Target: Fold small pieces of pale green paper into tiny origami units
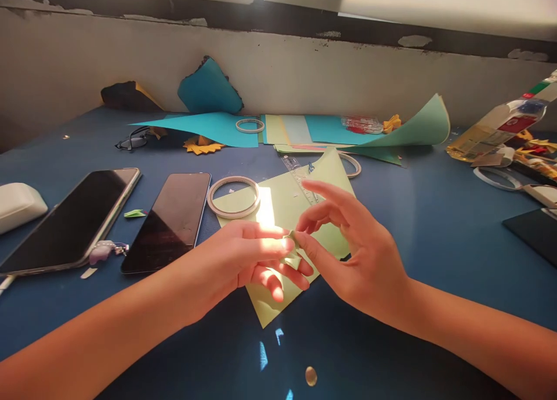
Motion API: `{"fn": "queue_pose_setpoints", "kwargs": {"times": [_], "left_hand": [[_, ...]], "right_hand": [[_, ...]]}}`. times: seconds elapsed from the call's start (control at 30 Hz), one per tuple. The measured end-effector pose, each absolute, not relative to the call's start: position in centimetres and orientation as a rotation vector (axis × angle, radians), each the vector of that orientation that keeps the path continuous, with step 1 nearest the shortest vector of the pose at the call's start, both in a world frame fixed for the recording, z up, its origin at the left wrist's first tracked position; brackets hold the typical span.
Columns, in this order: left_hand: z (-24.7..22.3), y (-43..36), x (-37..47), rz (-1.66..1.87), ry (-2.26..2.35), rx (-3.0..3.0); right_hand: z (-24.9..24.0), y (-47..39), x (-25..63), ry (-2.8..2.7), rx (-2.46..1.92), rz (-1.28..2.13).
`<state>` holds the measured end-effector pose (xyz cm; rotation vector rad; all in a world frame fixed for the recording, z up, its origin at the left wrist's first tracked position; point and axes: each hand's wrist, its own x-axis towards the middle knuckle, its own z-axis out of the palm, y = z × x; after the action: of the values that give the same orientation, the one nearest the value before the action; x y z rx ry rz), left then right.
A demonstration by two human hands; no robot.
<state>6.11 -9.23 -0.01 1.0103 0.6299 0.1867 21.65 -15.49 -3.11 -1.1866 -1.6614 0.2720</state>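
Observation:
Between my hands is a small folded piece of pale green paper (290, 259), partly hidden by the fingers. My left hand (261, 252) pinches it between thumb and index finger, with the other fingers curled loosely below. The thumb and index finger of my right hand (352, 246) close on the top edge of the same piece. Under both hands lies a larger sheet of light green paper (278, 310), its far corner curling up. A clear ruler (300, 176) and a roll of tape (234, 197) rest on that sheet.
Two phones (82, 220) (172, 220) and a white case (20, 205) lie to the left. Coloured paper sheets (209, 127) with another tape roll (250, 125) lie along the wall. At right a bottle (500, 124) leans over. A coin-like disc (311, 376) lies in front.

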Motion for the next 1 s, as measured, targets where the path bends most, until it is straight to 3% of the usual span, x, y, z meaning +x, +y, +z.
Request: {"fn": "queue_pose_setpoints", "kwargs": {"times": [0.3,0.67,1.0], "left_hand": [[0.0,-9.1,6.1,0.228,0.747,1.018],[-0.2,-9.3,6.1,0.205,0.633,1.011],[-0.3,-9.2,6.0,0.243,0.648,1.079]], "right_hand": [[-3.2,-15.0,23.5,-2.114,-0.851,-0.356],[-3.7,-15.2,23.2,-2.173,-0.898,-0.411],[-2.7,-15.4,22.9,-2.293,-0.910,-0.795]]}}
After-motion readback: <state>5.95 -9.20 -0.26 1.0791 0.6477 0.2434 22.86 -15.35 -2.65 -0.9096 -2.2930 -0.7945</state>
